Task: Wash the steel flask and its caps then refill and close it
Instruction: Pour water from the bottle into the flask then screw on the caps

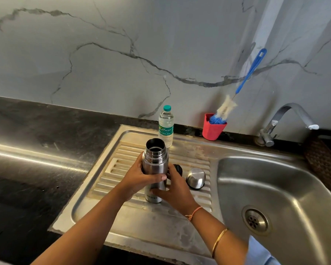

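Flask (154, 163) stands upright and uncapped on the ribbed drainboard (122, 217), mid-board. Both hands are clamped on it: the left hand (136, 180) wraps its upper body, the right hand (175, 190) its lower part, covering most of the logo. Just behind the right hand a black cap (178, 169) is half hidden. The steel cap (196, 178) sits dome-up near the basin (275, 188). Behind the flask stands a water bottle (166, 127), nearly full. At the back edge a red cup (212, 131) holds a bottle brush (225, 108), near the tap (287, 119).
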{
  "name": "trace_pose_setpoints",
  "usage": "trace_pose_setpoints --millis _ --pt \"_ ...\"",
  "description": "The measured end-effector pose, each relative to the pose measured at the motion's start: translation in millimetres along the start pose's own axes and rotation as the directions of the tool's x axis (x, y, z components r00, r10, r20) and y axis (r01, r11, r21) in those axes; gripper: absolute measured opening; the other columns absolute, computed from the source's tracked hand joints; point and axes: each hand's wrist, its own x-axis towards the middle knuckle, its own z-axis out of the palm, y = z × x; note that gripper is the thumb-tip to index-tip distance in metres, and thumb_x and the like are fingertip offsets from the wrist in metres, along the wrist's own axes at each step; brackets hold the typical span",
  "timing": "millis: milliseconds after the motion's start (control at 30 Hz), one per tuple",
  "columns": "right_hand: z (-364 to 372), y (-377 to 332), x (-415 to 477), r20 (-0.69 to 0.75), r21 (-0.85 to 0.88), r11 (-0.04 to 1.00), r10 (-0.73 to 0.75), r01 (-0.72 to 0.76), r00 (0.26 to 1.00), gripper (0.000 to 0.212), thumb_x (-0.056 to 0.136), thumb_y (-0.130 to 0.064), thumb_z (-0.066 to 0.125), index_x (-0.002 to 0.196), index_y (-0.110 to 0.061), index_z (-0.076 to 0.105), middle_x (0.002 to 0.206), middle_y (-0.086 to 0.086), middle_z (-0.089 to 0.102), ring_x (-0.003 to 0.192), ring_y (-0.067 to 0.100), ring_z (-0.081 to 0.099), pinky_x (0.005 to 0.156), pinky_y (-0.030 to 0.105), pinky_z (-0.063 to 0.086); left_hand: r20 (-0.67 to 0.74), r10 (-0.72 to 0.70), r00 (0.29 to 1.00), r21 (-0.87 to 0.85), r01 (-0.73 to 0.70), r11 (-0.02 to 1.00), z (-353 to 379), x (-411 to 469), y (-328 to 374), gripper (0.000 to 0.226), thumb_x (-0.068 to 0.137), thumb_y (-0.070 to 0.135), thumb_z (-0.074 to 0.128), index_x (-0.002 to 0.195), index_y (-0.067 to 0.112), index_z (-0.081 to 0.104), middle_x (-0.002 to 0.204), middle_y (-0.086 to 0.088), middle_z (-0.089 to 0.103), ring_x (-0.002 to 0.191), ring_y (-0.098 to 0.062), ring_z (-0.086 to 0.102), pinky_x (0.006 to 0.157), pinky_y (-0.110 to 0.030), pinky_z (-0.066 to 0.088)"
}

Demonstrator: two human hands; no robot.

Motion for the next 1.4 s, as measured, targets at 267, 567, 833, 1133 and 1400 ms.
trace_pose_setpoints --millis 267,567,833,1133,1400 --pt "0.9 2.3 -0.4 0.012 0.006 1.0 -0.009 0.009 1.0 0.079 0.067 -0.035 0.078 0.135 -0.029 0.039 0.128 -0.013 0.056 0.114 0.006 0.055 0.095 0.035 0.051 -0.033 0.014 0.999 0.002 -0.014 1.0 3.1 -2.5 -3.4 0.085 0.048 0.012 0.085 0.124 0.024 0.048 0.108 -0.002 0.068 0.093 -0.011 0.069 0.073 -0.021 0.055" --pt "-1.7 4.6 -1.8 0.036 0.083 0.997 -0.001 -0.002 0.999 0.085 0.063 -0.044 0.077 0.136 -0.034 0.037 0.133 -0.012 0.051 0.119 0.007 0.053 0.095 0.035 0.051 -0.046 0.04 0.998 0.001 -0.04 0.999 1.5 -3.9 -2.2 0.093 0.039 0.029 0.088 0.122 0.032 0.049 0.114 0.002 0.066 0.101 -0.013 0.066 0.08 -0.024 0.054" --pt "-11.7 8.1 -3.4 0.044 0.059 0.998 0.0 -0.003 0.999 0.073 0.074 -0.029 0.078 0.135 -0.037 0.039 0.135 -0.012 0.046 0.121 0.006 0.048 0.098 0.032 0.049 -0.065 0.047 0.997 -0.032 -0.05 0.998 1.1 -8.3 -2.6 0.085 0.04 0.034 0.086 0.118 0.035 0.053 0.113 0.004 0.067 0.108 -0.014 0.062 0.087 -0.026 0.049" --pt "-17.6 -2.1 -6.2 0.06 0.055 0.998 -0.015 0.011 0.998 0.066 0.076 -0.019 0.078 0.126 -0.041 0.04 0.125 -0.017 0.052 0.115 -0.002 0.051 0.094 0.024 0.05 -0.014 0.077 0.997 -0.093 -0.078 0.993 -6.0 -7.5 -7.5 0.108 0.036 0.07 0.084 0.129 0.028 0.047 0.123 0.004 0.064 0.115 -0.014 0.059 0.097 -0.032 0.045" --pt "-16.6 -14.6 -11.0 0.054 0.09 0.996 0.003 -0.008 0.999 0.081 0.068 -0.037 0.082 0.132 -0.04 0.033 0.133 -0.017 0.048 0.122 -0.001 0.047 0.1 0.021 0.044 -0.31 0.021 0.95 -0.104 -0.056 0.993 -25.0 25.4 -12.0 0.056 0.084 0.053 0.056 0.125 0.014 0.052 0.12 -0.007 0.061 0.117 -0.026 0.056 0.103 -0.041 0.044"
